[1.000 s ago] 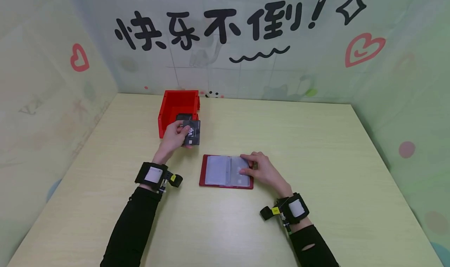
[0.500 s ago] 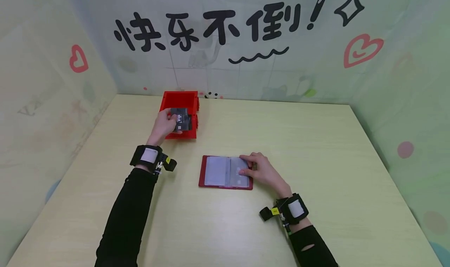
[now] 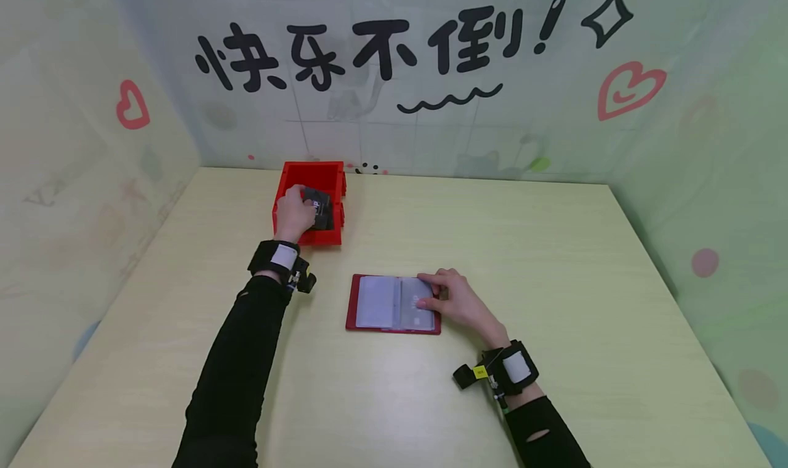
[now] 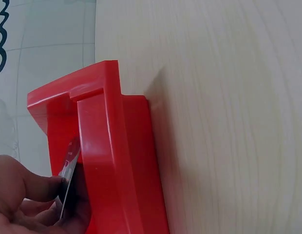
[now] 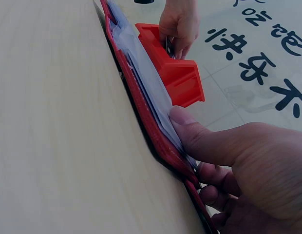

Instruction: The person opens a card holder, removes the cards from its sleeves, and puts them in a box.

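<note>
One dark plastic card (image 3: 317, 200) sits pinched in the left hand (image 3: 293, 215) inside the red plastic bin (image 3: 308, 235) far left; the right hand (image 3: 458, 302) presses flat fingers on the open red card holder (image 3: 375, 304).

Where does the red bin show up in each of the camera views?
Head: red bin at upper left of the table, the left hand holding a dark card in it.
Left wrist: bin fills the lower left; hand at bottom left corner pinches the card.
Right wrist: bin top centre, beyond the red card holder.
Shared landmark: the left hand at the bin.
</note>
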`<action>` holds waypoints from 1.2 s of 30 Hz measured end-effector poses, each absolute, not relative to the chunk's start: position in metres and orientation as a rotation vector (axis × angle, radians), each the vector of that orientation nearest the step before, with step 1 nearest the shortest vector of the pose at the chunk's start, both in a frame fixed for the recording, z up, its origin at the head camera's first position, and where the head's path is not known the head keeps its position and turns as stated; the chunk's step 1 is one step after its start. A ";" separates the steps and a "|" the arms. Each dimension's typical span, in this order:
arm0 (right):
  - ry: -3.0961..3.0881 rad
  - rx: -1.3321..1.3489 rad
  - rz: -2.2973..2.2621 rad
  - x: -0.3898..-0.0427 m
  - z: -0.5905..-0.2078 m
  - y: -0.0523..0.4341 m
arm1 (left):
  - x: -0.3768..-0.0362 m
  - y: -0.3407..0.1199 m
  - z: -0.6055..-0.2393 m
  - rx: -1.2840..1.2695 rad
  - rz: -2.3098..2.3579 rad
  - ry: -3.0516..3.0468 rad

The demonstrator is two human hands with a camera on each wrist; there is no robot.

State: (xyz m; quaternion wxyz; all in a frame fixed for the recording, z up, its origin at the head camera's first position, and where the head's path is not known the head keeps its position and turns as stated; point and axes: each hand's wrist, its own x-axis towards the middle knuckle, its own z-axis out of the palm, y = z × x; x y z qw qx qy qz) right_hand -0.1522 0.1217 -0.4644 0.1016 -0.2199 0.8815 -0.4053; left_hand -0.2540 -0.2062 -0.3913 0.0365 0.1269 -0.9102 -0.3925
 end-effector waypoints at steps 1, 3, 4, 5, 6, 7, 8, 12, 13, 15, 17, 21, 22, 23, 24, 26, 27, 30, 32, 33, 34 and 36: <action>2.603 -0.648 -1.199 -0.152 -0.465 0.122 | -0.255 -0.205 -0.392 0.408 -1.207 -2.785; 2.597 -0.637 -1.204 -0.151 -0.464 0.121 | -0.257 -0.205 -0.394 0.436 -1.191 -2.777; 2.597 -0.635 -1.205 -0.151 -0.465 0.121 | -0.257 -0.204 -0.395 0.448 -1.173 -2.783; 2.595 -0.634 -1.206 -0.151 -0.465 0.121 | -0.258 -0.204 -0.396 0.455 -1.149 -2.795; 2.596 -0.635 -1.205 -0.150 -0.465 0.121 | -0.258 -0.203 -0.397 0.458 -1.122 -2.813; 2.597 -0.637 -1.202 -0.150 -0.465 0.121 | -0.259 -0.203 -0.399 0.458 -1.091 -2.832; 2.598 -0.639 -1.199 -0.150 -0.465 0.121 | -0.258 -0.203 -0.400 0.457 -1.060 -2.851; 2.594 -0.637 -1.199 -0.149 -0.466 0.120 | -0.258 -0.201 -0.404 0.441 -0.976 -2.889; 2.593 -0.634 -1.201 -0.149 -0.466 0.120 | -0.258 -0.200 -0.404 0.439 -0.956 -2.890; 2.591 -0.632 -1.208 -0.149 -0.465 0.120 | -0.258 -0.198 -0.404 0.429 -0.907 -2.893; 2.593 -0.631 -1.209 -0.149 -0.465 0.120 | -0.259 -0.196 -0.405 0.435 -0.838 -2.911; 2.587 -0.628 -1.214 -0.149 -0.465 0.120 | -0.260 -0.192 -0.406 0.454 -0.662 -2.983; 2.586 -0.625 -1.214 -0.149 -0.465 0.120 | -0.260 -0.192 -0.407 0.456 -0.619 -2.997; 2.584 -0.623 -1.215 -0.149 -0.465 0.119 | -0.260 -0.191 -0.408 0.455 -0.586 -3.008; 2.582 -0.620 -1.217 -0.149 -0.465 0.119 | -0.260 -0.191 -0.409 0.453 -0.557 -3.014; 2.584 -0.619 -1.214 -0.149 -0.465 0.119 | -0.260 -0.190 -0.412 0.451 -0.530 -3.017; 2.585 -0.618 -1.213 -0.149 -0.465 0.119 | -0.261 -0.190 -0.413 0.449 -0.521 -3.016; 2.595 -0.623 -1.208 -0.150 -0.465 0.120 | -0.261 -0.190 -0.413 0.447 -0.539 -3.020; 2.596 -0.626 -1.207 -0.151 -0.466 0.121 | -0.261 -0.189 -0.413 0.439 -0.583 -3.026; 2.598 -0.627 -1.206 -0.151 -0.466 0.121 | -0.260 -0.188 -0.412 0.430 -0.609 -3.026; 2.599 -0.628 -1.203 -0.152 -0.466 0.121 | -0.258 -0.187 -0.411 0.415 -0.634 -3.015; 2.598 -0.630 -1.201 -0.152 -0.465 0.122 | -0.253 -0.185 -0.409 0.367 -0.691 -2.953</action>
